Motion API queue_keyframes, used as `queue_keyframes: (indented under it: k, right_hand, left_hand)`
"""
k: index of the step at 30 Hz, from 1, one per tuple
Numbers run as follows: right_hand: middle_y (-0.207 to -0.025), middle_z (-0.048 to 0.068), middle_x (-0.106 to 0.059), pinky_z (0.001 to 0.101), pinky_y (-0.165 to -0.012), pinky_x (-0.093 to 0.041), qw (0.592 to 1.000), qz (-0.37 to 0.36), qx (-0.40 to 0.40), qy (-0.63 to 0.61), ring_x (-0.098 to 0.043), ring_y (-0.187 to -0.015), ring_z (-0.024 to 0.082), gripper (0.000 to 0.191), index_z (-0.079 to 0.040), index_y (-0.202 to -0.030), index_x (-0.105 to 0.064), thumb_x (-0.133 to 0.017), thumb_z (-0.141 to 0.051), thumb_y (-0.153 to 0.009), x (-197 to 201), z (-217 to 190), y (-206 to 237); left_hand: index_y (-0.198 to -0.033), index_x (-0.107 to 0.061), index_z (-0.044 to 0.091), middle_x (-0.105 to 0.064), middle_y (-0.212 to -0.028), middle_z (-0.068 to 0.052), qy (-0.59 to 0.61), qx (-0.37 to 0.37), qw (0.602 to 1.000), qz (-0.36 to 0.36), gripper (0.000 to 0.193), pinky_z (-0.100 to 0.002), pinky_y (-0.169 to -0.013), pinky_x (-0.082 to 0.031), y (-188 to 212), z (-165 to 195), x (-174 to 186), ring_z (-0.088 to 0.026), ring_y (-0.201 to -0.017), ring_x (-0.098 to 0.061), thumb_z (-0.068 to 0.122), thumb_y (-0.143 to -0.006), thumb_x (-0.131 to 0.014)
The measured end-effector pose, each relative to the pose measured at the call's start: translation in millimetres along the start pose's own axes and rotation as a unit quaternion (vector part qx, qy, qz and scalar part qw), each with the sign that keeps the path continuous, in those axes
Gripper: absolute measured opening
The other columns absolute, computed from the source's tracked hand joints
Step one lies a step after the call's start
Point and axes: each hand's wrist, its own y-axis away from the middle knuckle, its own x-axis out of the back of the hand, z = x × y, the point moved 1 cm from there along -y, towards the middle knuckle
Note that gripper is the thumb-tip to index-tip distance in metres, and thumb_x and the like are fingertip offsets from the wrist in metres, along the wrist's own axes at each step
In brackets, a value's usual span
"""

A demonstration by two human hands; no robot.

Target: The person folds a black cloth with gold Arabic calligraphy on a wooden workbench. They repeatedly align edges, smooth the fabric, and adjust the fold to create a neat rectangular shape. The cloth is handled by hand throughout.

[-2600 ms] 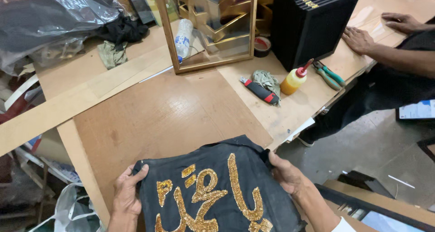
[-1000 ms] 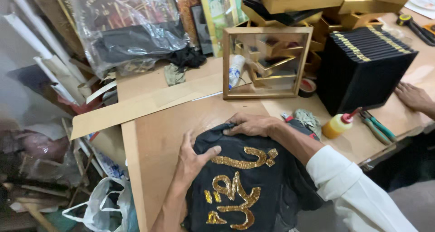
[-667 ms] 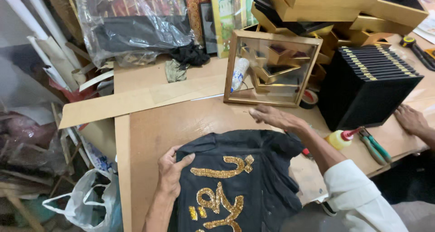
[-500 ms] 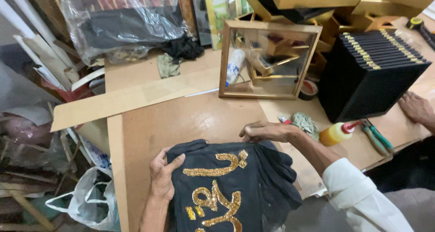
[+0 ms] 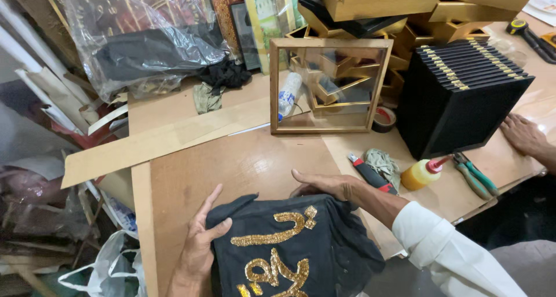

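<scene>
Black cloth (image 5: 324, 256) w/ gold bead script, edges rumpled.

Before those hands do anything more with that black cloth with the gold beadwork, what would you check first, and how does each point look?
1. Left hand flat on the black cloth, at its left edge: ok.
2. Right hand on the cloth's top edge: ok.
3. Cloth fully on the table: not ok, its lower part runs past the near edge and out of view.
4. Gold beadwork face up and uncovered: ok.
5. Utility knife and glue bottle apart from the cloth: ok.
6. Cloth smooth: not ok, folds show at its right side.
</scene>
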Motion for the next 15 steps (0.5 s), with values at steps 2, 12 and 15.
queue_keyframes:
  k: [2, 12, 15]
  right_hand:
    - [-0.122, 0.012, -0.075, 0.0314, -0.100, -0.053, 0.998, -0.047, 0.043, 0.004, -0.067, -0.115, 0.021, 0.077, 0.005, -0.127, -0.069, -0.056, -0.061, -0.091, -5, 1, 8]
    - [-0.090, 0.001, -0.067, 0.0236, -0.078, -0.049, 0.968, 0.004, 0.249, 0.028, -0.062, -0.085, 0.009, 0.029, 0.003, -0.115, -0.069, -0.077, 0.002, -0.087, -5, -11, 32]
    - [-0.089, 0.001, -0.067, 0.0231, -0.078, -0.050, 0.969, 0.012, 0.246, 0.029, -0.063, -0.084, 0.009, 0.028, 0.002, -0.114, -0.067, -0.075, 0.003, -0.087, -12, -11, 35]
  left_hand:
    - [-0.152, -0.046, -0.002, -0.074, -0.115, -0.016, -0.012, 0.003, 0.999, -0.040, 0.085, -0.030, -0.097, -0.052, 2, 5, 1, -0.020, -0.104, -0.070, 0.000, -0.073, -0.077]
    - [-0.147, -0.038, -0.006, -0.064, -0.127, -0.028, -0.674, -0.059, 0.732, 0.082, 0.114, -0.047, -0.108, -0.038, -17, 48, -24, -0.039, -0.133, -0.046, 0.055, -0.068, -0.092]
    - [-0.145, -0.040, -0.011, -0.061, -0.131, -0.030, -0.691, -0.100, 0.714, 0.056, 0.122, -0.046, -0.104, -0.046, -34, 52, -59, -0.038, -0.124, -0.059, 0.069, -0.063, -0.083]
